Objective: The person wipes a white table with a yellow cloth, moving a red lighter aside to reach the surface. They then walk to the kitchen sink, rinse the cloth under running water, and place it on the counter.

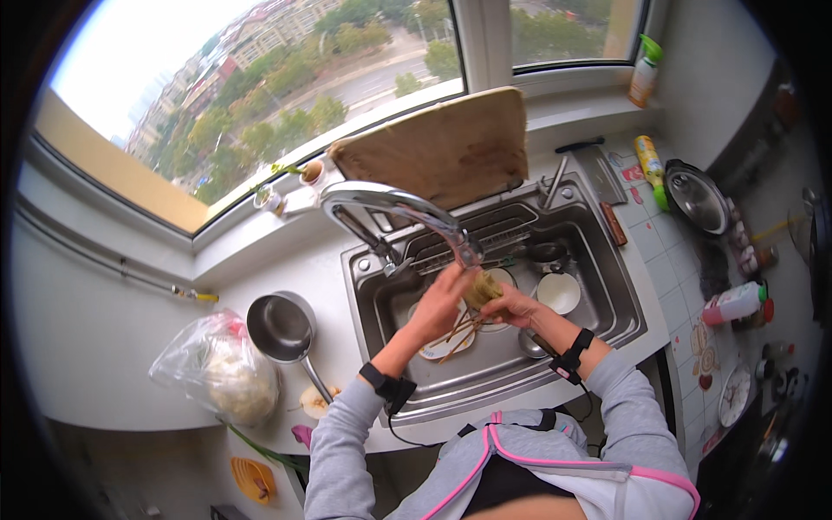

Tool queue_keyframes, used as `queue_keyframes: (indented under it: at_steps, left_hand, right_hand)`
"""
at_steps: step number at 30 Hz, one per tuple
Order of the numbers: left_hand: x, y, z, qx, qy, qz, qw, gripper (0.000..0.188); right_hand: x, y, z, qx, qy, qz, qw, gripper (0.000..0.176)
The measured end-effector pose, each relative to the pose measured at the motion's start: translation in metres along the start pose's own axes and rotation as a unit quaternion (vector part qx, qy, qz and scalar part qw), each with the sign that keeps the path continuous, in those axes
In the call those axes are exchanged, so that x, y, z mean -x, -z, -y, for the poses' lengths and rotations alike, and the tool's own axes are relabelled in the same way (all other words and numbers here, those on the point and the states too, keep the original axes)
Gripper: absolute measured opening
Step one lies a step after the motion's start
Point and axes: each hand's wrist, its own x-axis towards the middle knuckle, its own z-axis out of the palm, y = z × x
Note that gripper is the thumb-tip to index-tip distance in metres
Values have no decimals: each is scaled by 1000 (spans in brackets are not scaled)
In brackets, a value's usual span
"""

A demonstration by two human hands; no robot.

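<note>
Over a stainless steel sink (448, 383), my right hand (513, 305) grips a yellowish-brown cloth or sponge (483, 290); its exact kind is unclear. Thin brown chopsticks (455, 335) stick out below it, apparently in the same grip. My left hand (450, 296) is raised just left of the cloth, under the curved chrome faucet (403, 198), its fingers partly hidden by the spout. Beneath the hands lie a patterned plate (448, 344) and another round dish. A white bowl (558, 293), a dark pan or bowl (546, 252) and a metal ladle (533, 343) are in the sink's right part.
A saucepan (281, 326) and a clear plastic bag (227, 377) stand left of the sink. Behind it leans a wooden cutting board (442, 149). To the right are a cleaver (599, 174), a yellow bottle (649, 162), a lidded pot (697, 197) and a pink bottle (733, 304).
</note>
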Motion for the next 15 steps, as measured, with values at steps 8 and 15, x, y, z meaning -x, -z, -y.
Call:
queue_keyframes:
  at_steps: [8, 15]
  left_hand:
    - [-17, 1, -36, -125, -152, 84, 977, 75]
    - [-8, -39, -21, -172, 62, 172, 968, 78]
  right_hand:
    - [1, -15, -7, 164, -123, 49, 978, 13]
    - [-16, -19, -19, 693, 120, -129, 699, 27]
